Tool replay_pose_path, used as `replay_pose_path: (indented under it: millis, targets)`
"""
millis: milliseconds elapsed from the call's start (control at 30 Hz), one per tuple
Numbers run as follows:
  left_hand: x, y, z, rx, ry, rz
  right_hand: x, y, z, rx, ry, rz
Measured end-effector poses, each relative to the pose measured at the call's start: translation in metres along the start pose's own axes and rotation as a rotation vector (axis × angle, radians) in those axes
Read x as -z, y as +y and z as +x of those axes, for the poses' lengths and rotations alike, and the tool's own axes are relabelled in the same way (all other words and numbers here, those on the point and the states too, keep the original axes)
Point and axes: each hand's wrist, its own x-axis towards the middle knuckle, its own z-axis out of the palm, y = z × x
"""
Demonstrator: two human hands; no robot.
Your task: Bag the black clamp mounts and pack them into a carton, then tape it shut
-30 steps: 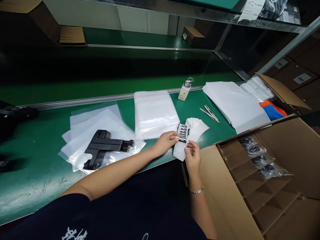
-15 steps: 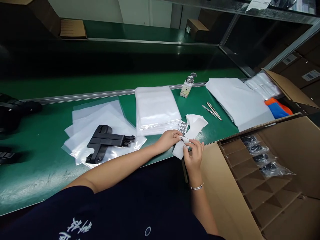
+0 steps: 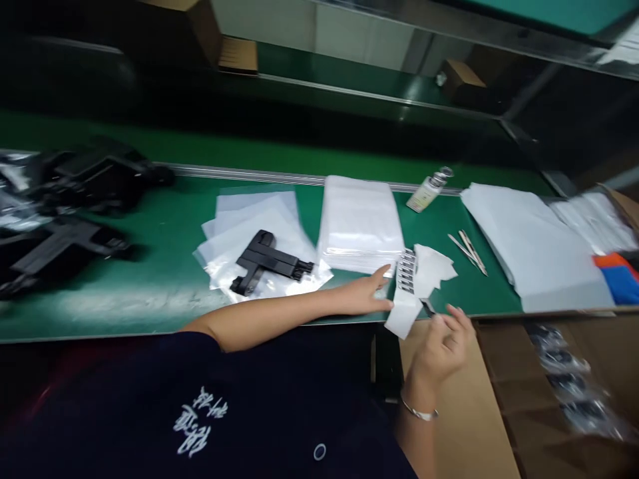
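My left hand [image 3: 367, 294] lies flat on the green bench with fingers stretched out, its tips beside a sheet of small barcode labels [image 3: 407, 271]. The sheet's white backing paper [image 3: 405, 318] hangs over the bench's front edge. My right hand [image 3: 443, 342] hovers just right of the sheet, fingers curled in a pinch on a small dark label [image 3: 428, 307]. A black plastic part [image 3: 269, 261] rests on loose clear bags [image 3: 249, 219] to the left of my left arm.
A stack of clear bags [image 3: 360, 223], a small bottle [image 3: 429, 189], tweezers [image 3: 469, 249] and a white sheet pile [image 3: 529, 243] lie on the bench. A cardboard box [image 3: 464, 426] holds bagged parts [image 3: 564, 372] at right. More black parts [image 3: 64, 199] sit far left.
The view has swung left. My right hand has pulled away from the label sheet toward me with a small label pinched. My left hand has flattened beside the sheet.
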Motion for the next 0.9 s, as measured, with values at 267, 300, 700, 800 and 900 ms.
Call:
replay_pose_path:
  millis: [267, 300, 700, 800, 900]
  targets:
    - [0.207, -0.024, -0.133, 0.056, 0.255, 0.693, -0.044, -0.030, 0.006, -0.425, -0.246, 0.575]
    - [0.218, -0.036, -0.141, 0.063, 0.238, 0.688, -0.058, -0.039, 0.001, -0.425, -0.360, 0.603]
    - [0.124, -0.063, -0.153, 0.046, 0.661, 0.590, -0.162, -0.113, -0.037, -0.264, -1.145, 0.226]
    - [0.128, -0.064, -0.152, 0.032, 0.652, 0.600, -0.163, -0.116, -0.033, -0.234, -1.207, 0.150]
    - [0.129, -0.065, -0.151, 0.034, 0.651, 0.606, -0.167, -0.119, -0.031, -0.221, -1.252, 0.103]
